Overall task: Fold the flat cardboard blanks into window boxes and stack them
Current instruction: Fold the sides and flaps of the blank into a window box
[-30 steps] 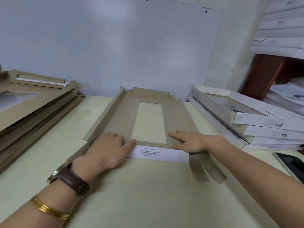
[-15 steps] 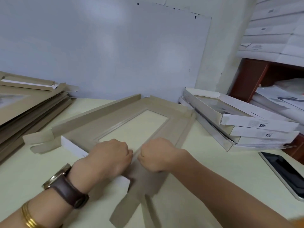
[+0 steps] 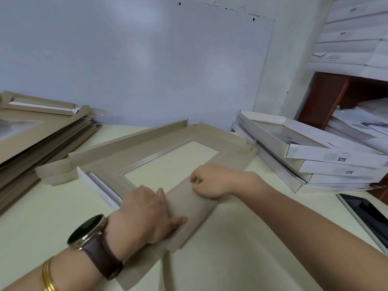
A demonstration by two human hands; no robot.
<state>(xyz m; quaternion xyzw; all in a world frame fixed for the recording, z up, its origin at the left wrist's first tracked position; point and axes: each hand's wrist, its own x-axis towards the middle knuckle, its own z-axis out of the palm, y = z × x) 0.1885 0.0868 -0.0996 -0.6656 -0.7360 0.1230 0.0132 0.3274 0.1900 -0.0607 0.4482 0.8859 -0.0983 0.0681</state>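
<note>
Pale yellow tabletop [image 3: 241,238] up front, and the left hand [image 3: 144,215] lies flat at seven o'clock, fingers straight, pressing the long side flap [image 3: 189,208] of the brown windowed cardboard blank [image 3: 130,156] at centre; the right hand [image 3: 210,181], just beyond, curls and pinches that flap's edge. Side-wall crease in hand, I'd say; next, stand it up and tuck the corners. Free table at five o'clock; flat brown blanks [image 3: 42,139] crowd nine, finished white boxes [image 3: 315,164] three.
</note>
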